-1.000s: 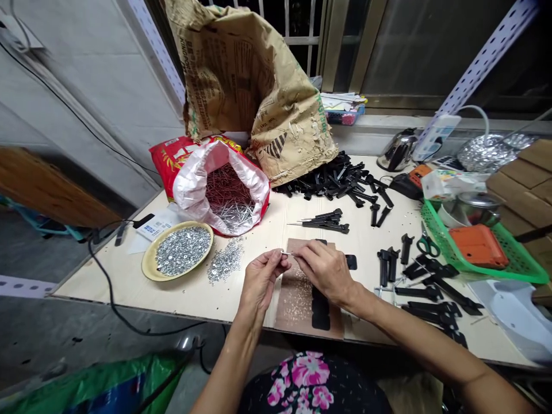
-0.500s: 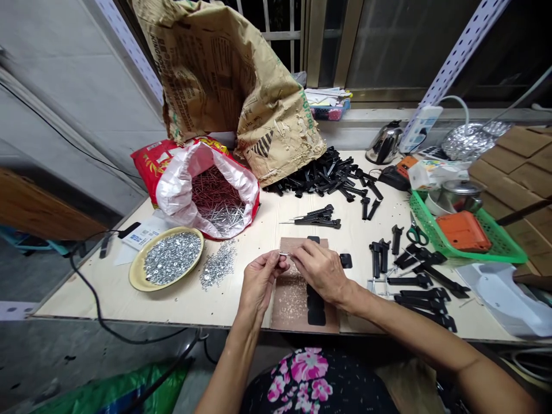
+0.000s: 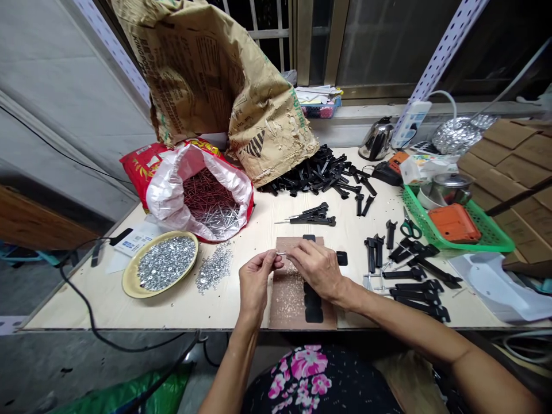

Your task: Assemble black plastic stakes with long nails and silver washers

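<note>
My left hand [image 3: 255,277] is closed, its thumb and forefinger pinching one end of a thin metal rod [image 3: 280,253]. My right hand [image 3: 314,269] meets it from the other side with closed fingers at the rod's other end; part of what they grip is hidden. Both hands hover over a brown board [image 3: 282,313] that carries pale crumbs and a row of black pads [image 3: 313,305]. Beyond the board lie several black plastic handles with thin metal rods [image 3: 317,214]. Another black pad [image 3: 341,258] rests just right of my right hand.
Left stand a yellow dish [image 3: 129,287] of metal washers, a loose washer pile [image 3: 214,267] and a red-and-white bag [image 3: 161,198] of rods. Black handles [image 3: 319,172] spill beneath a paper sack [image 3: 271,132]. More handled pieces [image 3: 416,287], scissors [image 3: 411,224] and a green basket [image 3: 495,241] are at right.
The whole view has shifted slightly, so the table's things appear a little further left. Both hands keep their pinch on the thin rod, with hardly any visible movement.
</note>
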`<state>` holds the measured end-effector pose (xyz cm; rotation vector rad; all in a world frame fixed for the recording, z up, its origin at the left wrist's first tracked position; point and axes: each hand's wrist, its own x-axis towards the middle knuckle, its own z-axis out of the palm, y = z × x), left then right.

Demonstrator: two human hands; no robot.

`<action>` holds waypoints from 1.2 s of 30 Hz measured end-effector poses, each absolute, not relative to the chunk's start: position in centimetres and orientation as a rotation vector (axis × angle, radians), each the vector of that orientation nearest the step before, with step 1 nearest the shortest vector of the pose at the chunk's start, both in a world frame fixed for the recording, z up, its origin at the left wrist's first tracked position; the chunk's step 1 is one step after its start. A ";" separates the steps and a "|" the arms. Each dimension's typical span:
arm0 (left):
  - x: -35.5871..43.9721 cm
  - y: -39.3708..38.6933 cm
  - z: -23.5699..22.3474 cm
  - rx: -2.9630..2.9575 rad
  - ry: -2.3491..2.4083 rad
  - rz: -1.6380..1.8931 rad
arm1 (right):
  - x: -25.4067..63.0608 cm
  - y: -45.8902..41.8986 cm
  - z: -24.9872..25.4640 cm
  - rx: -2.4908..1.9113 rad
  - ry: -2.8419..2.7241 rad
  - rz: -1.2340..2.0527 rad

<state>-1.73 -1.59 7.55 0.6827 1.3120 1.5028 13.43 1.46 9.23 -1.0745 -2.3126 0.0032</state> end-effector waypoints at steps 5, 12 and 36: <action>-1.8 -1.6 7.5 0.731 1.364 1.462 | 13.7 1.4 9.3 -1.067 -2.335 0.067; -2.2 -1.2 7.9 0.477 1.174 1.364 | 14.0 1.9 8.3 -0.890 -2.414 -0.210; -2.4 -1.1 7.6 0.684 1.280 1.366 | 14.0 2.0 8.6 -0.972 -2.408 -0.206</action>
